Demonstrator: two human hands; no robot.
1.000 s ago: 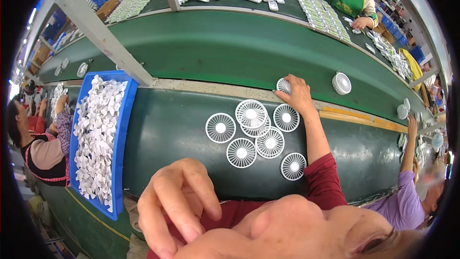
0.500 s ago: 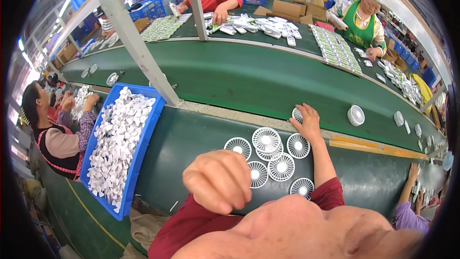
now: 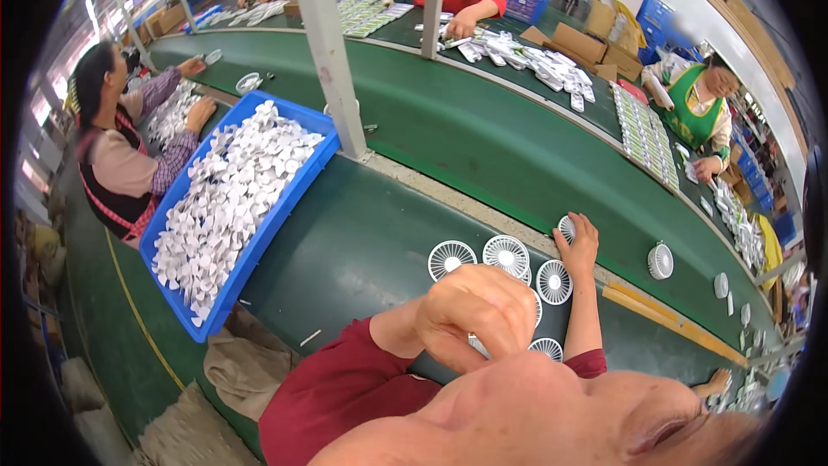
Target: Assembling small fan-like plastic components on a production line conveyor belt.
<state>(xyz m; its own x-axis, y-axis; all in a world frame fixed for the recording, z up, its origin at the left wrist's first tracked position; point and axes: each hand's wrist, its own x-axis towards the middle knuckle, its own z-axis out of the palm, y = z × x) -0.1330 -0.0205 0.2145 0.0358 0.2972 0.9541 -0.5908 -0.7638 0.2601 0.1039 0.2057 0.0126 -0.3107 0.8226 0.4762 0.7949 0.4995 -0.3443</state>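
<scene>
My right hand (image 3: 581, 250) is at the edge of the green conveyor belt, its fingers closed on the rim of a round white fan grille (image 3: 566, 229). Closer in, my left hand (image 3: 483, 315) is curled with fingers pressed together, above several more grilles on the green worktop. Whatever it may hold is hidden. Among those grilles, one (image 3: 452, 260) lies left of the others, another (image 3: 505, 255) overlaps a grille beneath it, and a third (image 3: 554, 281) rests beside my right forearm. My left hand covers part of the group.
A blue tray (image 3: 259, 272) heaped with white fan blades (image 3: 237, 198) stands at left, near a metal post (image 3: 332, 52). A fan part (image 3: 661, 261) sits on the belt (image 3: 483, 151). Wooden strips (image 3: 673, 319) edge the worktop at right. Co-workers sit left and across.
The view has turned, shifting the scene. My left hand has moved right, over the grilles. My right hand stays at the grille by the belt. The left co-worker's hand now reaches onto the belt.
</scene>
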